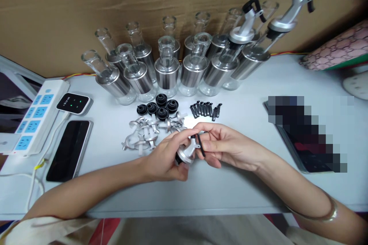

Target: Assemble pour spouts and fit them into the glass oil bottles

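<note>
My left hand (pixel 168 157) is closed around a silver pourer spout (pixel 186 154) with a black base, held above the table near its front. From the right, my right hand (pixel 227 145) pinches a black lever cap (pixel 200 145) against the spout's tip. Just beyond the hands lie several loose silver spout pieces (pixel 148 134). Behind those sit several round black stoppers (pixel 162 113). Small black levers (pixel 214 114) lie in a row to the right of the stoppers.
Glass bottles with metal bands (pixel 168 78) stand in two rows at the back; two carry pourers (pixel 241 34). At left are a power strip (pixel 43 111), a Wi-Fi device (pixel 74 103) and a phone (pixel 69 151). A partly blurred dark device (pixel 290 141) lies right.
</note>
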A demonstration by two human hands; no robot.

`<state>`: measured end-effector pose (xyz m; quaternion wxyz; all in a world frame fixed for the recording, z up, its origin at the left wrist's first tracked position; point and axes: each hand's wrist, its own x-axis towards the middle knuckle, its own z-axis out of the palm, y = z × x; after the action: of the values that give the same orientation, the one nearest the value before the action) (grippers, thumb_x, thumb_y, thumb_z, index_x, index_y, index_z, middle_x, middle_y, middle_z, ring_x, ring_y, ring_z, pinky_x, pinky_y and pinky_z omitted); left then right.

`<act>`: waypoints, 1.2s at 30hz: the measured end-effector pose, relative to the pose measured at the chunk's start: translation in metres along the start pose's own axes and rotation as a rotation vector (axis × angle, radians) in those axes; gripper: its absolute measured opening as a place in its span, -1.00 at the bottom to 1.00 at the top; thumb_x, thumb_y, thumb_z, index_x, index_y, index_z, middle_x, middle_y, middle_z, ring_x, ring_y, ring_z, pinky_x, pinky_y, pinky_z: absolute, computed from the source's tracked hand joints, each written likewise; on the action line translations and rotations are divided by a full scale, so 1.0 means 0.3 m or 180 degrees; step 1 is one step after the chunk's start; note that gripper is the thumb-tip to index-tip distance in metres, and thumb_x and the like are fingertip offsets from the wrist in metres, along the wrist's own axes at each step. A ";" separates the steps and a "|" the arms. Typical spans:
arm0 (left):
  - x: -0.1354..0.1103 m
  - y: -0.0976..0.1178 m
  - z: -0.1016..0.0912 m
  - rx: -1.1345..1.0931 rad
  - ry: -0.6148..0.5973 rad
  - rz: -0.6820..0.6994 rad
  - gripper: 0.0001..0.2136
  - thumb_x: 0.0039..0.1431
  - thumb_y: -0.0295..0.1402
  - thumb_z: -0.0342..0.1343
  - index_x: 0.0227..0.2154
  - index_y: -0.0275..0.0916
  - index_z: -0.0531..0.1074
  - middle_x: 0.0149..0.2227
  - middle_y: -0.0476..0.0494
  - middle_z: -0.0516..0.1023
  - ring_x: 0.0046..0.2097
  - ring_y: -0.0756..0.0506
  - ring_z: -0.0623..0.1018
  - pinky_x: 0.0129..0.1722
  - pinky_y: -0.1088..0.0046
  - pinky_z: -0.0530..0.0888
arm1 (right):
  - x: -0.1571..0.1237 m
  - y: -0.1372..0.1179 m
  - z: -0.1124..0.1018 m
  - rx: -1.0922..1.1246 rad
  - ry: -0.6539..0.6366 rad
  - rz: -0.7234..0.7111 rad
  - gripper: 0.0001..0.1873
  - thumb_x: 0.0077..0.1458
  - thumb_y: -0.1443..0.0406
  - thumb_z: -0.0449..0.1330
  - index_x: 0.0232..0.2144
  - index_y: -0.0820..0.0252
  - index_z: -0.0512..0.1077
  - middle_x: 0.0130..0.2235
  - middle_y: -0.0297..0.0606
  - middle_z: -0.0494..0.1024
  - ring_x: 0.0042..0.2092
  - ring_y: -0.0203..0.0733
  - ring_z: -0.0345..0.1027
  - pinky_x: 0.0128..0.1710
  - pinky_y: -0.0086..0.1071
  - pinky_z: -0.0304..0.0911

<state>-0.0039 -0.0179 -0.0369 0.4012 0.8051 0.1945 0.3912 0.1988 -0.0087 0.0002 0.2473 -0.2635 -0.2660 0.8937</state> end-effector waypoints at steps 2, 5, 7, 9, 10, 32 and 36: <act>0.000 -0.002 0.001 -0.0034 0.0022 -0.0013 -0.37 0.13 -0.42 0.01 0.26 -0.19 -0.01 -0.37 -0.06 0.42 -0.36 -0.07 0.45 -0.23 0.32 0.49 | 0.003 0.000 0.005 -0.0044 0.0058 -0.0090 -0.66 -0.04 0.26 0.42 -0.25 0.29 0.43 -0.48 -0.35 0.60 -0.57 -0.48 0.39 -0.53 -0.60 0.26; 0.005 0.000 0.001 -0.0158 -0.0007 -0.0011 -0.40 0.17 -0.41 0.01 0.26 -0.18 -0.02 -0.37 -0.05 0.41 -0.38 -0.04 0.44 -0.26 0.35 0.50 | 0.006 0.002 0.008 -0.0139 0.0099 -0.0175 -0.65 -0.05 0.27 0.42 -0.24 0.32 0.45 -0.51 -0.37 0.59 -0.56 -0.48 0.38 -0.49 -0.57 0.27; 0.009 0.002 0.001 -0.0245 -0.0029 -0.0026 -0.42 0.20 -0.41 0.00 0.25 -0.19 -0.03 -0.36 -0.05 0.40 -0.39 -0.02 0.44 -0.29 0.40 0.50 | 0.009 0.006 0.006 -0.0181 0.0116 -0.0199 -0.63 -0.06 0.25 0.43 -0.23 0.32 0.46 -0.49 -0.36 0.59 -0.55 -0.48 0.38 -0.48 -0.56 0.26; 0.012 0.005 0.001 -0.0272 -0.0040 -0.0047 -0.44 0.21 -0.40 -0.01 0.24 -0.20 -0.02 -0.36 -0.06 0.39 -0.39 -0.02 0.43 -0.33 0.44 0.49 | 0.011 0.013 0.002 -0.0237 0.0142 -0.0267 -0.63 -0.06 0.23 0.43 -0.25 0.32 0.46 -0.48 -0.36 0.58 -0.56 -0.48 0.36 -0.48 -0.54 0.24; 0.013 0.005 0.001 -0.0263 -0.0040 -0.0045 -0.45 0.22 -0.40 -0.01 0.24 -0.20 -0.02 -0.36 -0.06 0.39 -0.39 -0.01 0.42 -0.34 0.45 0.49 | 0.012 0.016 0.000 -0.0303 0.0157 -0.0320 -0.63 -0.07 0.22 0.43 -0.26 0.31 0.46 -0.48 -0.36 0.58 -0.56 -0.48 0.35 -0.48 -0.53 0.24; -0.022 -0.027 0.032 -0.0242 0.0235 -0.0007 -0.23 0.19 -0.32 0.05 0.33 -0.22 -0.30 -0.38 -0.04 0.47 -0.42 -0.03 0.46 -0.31 0.42 0.48 | -0.003 0.009 0.028 -0.1279 0.0192 -0.0781 -0.70 0.07 0.13 0.30 -0.21 0.21 0.51 -0.43 -0.40 0.40 -0.43 -0.40 0.26 -0.34 -0.45 0.24; -0.024 -0.021 0.025 -0.0297 0.0396 -0.0095 -0.33 0.23 -0.25 0.06 0.30 -0.20 -0.14 -0.39 -0.02 0.41 -0.46 0.02 0.39 -0.36 0.46 0.45 | -0.012 -0.002 0.045 -0.1447 0.0063 -0.0995 -0.73 0.06 0.10 0.31 -0.27 0.15 0.53 -0.28 -0.33 0.37 -0.26 -0.33 0.31 -0.23 -0.44 0.27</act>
<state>-0.0023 -0.0223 -0.0483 0.4312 0.7566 0.2127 0.4431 0.1935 -0.0151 0.0115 0.3194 -0.2768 -0.4947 0.7593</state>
